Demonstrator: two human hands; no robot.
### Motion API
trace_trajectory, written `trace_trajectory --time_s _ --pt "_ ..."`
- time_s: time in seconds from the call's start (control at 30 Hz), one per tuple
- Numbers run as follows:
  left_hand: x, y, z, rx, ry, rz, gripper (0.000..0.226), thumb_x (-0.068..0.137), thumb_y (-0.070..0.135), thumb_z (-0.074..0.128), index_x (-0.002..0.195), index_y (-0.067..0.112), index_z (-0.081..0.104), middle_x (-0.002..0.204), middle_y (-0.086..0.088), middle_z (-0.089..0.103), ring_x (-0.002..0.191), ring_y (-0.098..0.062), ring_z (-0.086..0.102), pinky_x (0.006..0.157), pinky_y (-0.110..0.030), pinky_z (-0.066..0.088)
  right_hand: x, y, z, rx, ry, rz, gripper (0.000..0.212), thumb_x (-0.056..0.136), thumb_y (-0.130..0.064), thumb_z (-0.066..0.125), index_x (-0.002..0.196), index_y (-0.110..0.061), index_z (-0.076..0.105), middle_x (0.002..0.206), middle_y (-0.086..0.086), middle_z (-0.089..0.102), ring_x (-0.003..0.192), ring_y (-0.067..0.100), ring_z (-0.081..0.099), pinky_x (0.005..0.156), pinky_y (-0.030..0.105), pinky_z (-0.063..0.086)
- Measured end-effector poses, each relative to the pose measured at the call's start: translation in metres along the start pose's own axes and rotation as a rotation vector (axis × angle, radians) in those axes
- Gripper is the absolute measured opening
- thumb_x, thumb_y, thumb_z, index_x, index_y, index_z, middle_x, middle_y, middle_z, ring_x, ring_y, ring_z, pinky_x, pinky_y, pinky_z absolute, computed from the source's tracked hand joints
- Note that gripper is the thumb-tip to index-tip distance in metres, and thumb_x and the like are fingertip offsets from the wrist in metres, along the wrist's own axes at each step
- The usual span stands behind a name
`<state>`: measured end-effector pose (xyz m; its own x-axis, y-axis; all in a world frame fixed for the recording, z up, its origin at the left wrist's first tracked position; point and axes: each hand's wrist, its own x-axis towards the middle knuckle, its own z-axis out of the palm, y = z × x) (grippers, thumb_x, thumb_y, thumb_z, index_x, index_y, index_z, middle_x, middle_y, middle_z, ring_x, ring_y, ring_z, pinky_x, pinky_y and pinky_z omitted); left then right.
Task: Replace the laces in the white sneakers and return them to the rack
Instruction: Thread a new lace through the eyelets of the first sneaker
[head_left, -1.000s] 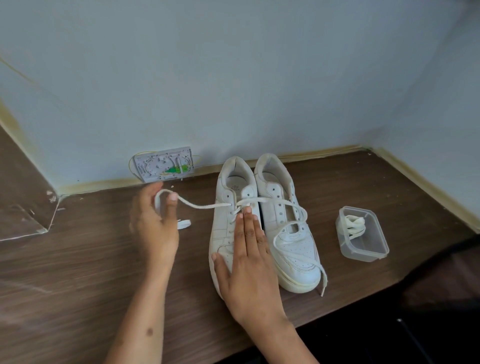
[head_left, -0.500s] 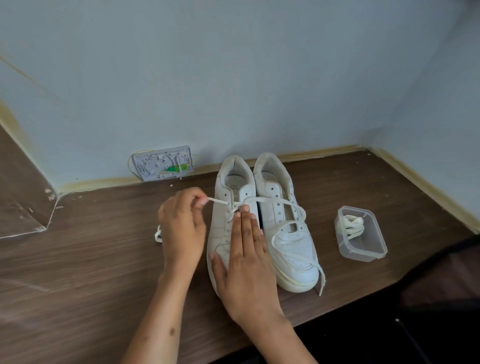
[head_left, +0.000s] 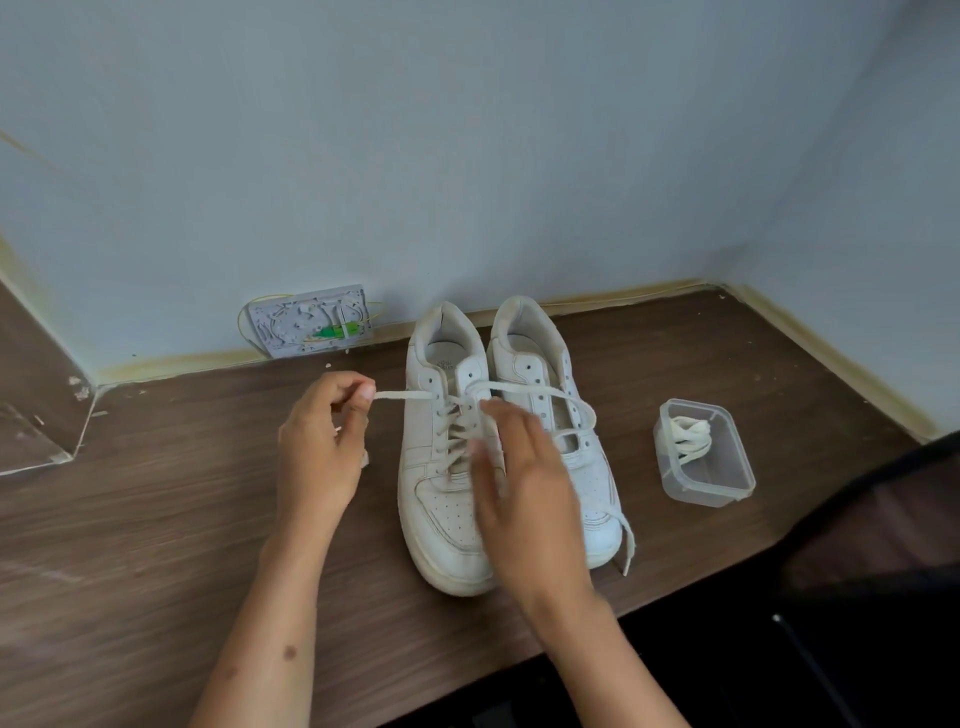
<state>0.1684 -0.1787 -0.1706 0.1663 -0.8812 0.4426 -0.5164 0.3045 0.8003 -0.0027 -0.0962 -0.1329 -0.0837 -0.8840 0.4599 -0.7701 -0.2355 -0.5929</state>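
A lace (head_left: 402, 396) is pinched taut by the left hand (head_left: 317, 447) for threading; the left sneaker (head_left: 447, 467) is steadied beneath the loosely spread, empty right hand (head_left: 524, 493).

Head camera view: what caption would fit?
Left hand pinches a lace on the left sneaker; right hand above it.

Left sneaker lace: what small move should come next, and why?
Probably keep drawing the lace out to the left. The left hand pinches its end, it runs taut to an upper eyelet of the left sneaker, and crossings remain lower down. The right hand is open over the sneakers, its contact blurred.
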Motion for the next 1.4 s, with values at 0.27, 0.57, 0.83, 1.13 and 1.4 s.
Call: trace_trajectory --time_s 0.27,0.57,0.83,1.13,1.4 --pt "0.001 0.002 -0.005 0.008 -0.044 0.049 0.016 0.096 0.029 0.058 0.105 0.021 0.07 0.098 0.011 0.06 0.092 -0.01 0.06 0.076 -0.006 0.039 0.028 0.032 -0.078 -0.164 -0.292 0.37 0.02 0.083 -0.046 0.071 0.082 -0.03 0.06 0.077 -0.014 0.063 0.068 0.001 0.058 0.058 0.021 0.042" --pt "-0.002 0.017 0.005 -0.126 -0.003 0.161 0.018 0.094 0.02 0.064 0.111 0.017 0.068 0.106 0.007 0.054 0.099 -0.001 0.058 0.087 -0.02 0.049 0.028 0.035 -0.075 -0.003 -0.436 0.347 0.014 0.089 -0.016 0.069 0.078 -0.019 0.061 0.077 -0.002 0.065 0.063 0.007 0.06 0.058 0.021 0.05" --pt "-0.026 0.067 0.031 -0.234 -0.353 0.268 0.036 0.091 0.051 0.058 0.117 0.028 0.067 0.107 0.02 0.066 0.109 -0.007 0.06 0.097 -0.037 0.044 0.033 0.023 -0.065 0.97 -0.053 0.306 0.008 0.096 -0.005 0.053 0.099 0.002 0.054 0.086 0.015 0.071 0.079 0.023 0.07 0.075 0.029 0.057" --pt "-0.021 0.056 0.025 -0.387 -0.406 0.222 0.021 0.09 0.018 0.065 0.107 0.028 0.071 0.091 0.011 0.072 0.089 -0.011 0.069 0.075 -0.018 0.053 0.036 0.026 -0.059 1.114 0.156 0.418 0.004 0.095 -0.007 0.053 0.097 -0.004 0.055 0.083 0.011 0.071 0.075 0.021 0.07 0.075 0.025 0.056" --pt "-0.023 0.062 0.024 -0.407 -0.453 0.155 0.04 0.09 0.044 0.06 0.125 0.026 0.064 0.098 0.011 0.073 0.096 -0.012 0.069 0.086 -0.024 0.054 0.036 0.023 -0.048 1.138 0.163 0.439 0.007 0.095 -0.007 0.054 0.099 -0.001 0.056 0.086 0.015 0.07 0.078 0.023 0.07 0.076 0.027 0.057"
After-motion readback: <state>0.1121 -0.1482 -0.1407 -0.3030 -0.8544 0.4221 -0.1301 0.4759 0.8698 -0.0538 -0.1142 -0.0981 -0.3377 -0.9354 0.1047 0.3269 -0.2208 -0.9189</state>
